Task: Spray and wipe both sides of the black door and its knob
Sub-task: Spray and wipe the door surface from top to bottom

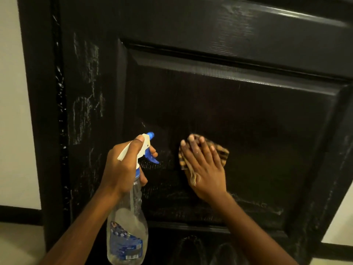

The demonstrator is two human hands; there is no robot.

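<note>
The black panelled door fills the head view, with whitish streaks on its left stile and along the lower edge of the recessed panel. My left hand grips the neck of a clear spray bottle with a white and blue trigger head, one finger on the trigger, nozzle aimed at the panel. My right hand lies flat with straight fingers, pressing a tan checked cloth against the lower part of the panel. No knob is in view.
The black door frame runs down the left side, with a white wall and black skirting beyond it. A pale floor shows at the lower left. Two dark shoes stand below the door's bottom rail.
</note>
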